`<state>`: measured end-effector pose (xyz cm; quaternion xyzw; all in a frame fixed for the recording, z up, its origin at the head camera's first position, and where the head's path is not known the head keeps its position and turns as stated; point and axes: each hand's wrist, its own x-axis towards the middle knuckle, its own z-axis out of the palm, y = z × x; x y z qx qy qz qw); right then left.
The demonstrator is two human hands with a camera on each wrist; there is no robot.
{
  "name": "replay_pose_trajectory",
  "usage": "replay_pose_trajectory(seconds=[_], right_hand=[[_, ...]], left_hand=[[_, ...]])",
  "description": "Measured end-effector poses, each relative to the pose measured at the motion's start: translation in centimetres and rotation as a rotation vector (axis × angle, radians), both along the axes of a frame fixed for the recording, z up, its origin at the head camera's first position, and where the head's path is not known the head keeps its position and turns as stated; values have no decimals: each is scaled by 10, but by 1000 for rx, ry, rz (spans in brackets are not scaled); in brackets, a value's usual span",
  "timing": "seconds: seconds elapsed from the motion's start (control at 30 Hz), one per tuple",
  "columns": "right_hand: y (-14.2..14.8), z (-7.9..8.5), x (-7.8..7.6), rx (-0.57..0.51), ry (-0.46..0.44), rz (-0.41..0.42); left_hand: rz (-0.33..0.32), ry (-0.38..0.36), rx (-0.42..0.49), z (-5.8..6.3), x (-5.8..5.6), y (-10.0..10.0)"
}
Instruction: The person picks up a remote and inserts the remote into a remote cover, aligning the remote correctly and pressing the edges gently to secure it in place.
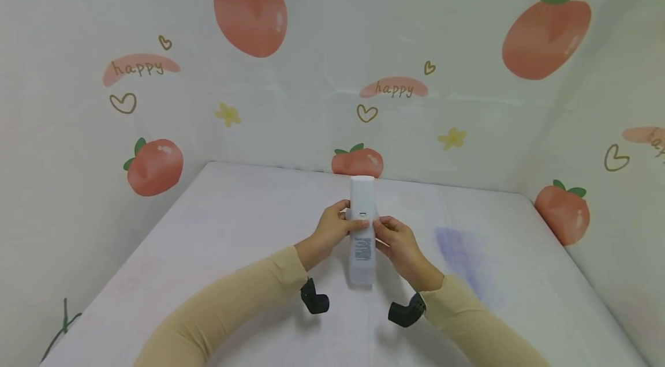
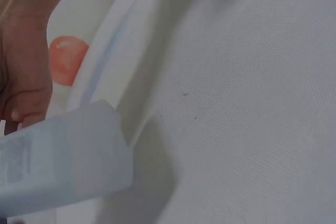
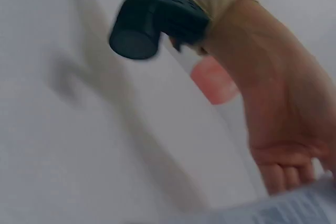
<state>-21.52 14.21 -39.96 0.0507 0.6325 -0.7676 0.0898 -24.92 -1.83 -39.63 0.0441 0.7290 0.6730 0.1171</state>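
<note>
A tall white bottle (image 1: 362,199) is held above the table, tilted toward me. It has a small dark slot mark midway, a printed grey text label and a frosted lower end. My left hand (image 1: 332,231) grips it from the left, thumb across the front and fingers partly hidden behind. At its right edge my right hand (image 1: 401,246) holds on with curled fingers and thumb. The left wrist view has the bottle's lower end (image 2: 94,156) and the right hand (image 2: 23,72) beyond. In the right wrist view the left hand (image 3: 286,129) appears behind the blurred bottle (image 3: 283,211).
The white table (image 1: 249,199) carries a purple-blue smudge (image 1: 459,251) on the right. A white wall sheet (image 1: 322,21) printed with fruit stands behind. Black wrist cameras (image 1: 314,298) hang under both wrists.
</note>
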Motion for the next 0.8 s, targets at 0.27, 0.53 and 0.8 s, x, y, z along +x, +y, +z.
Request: replay_pose_trajectory(seconds=[0.27,0.53,0.8], right_hand=[[-16,-2,4,-69,-22,-271],[-8,5,-7,-164,-100,-258],[-5,11,-13,-155,-109,-170]], left_hand=[[-80,18,-52,-2,2,3],[-111,-12,-101,2,10,6],[-95,-31,-70,7,4,5]])
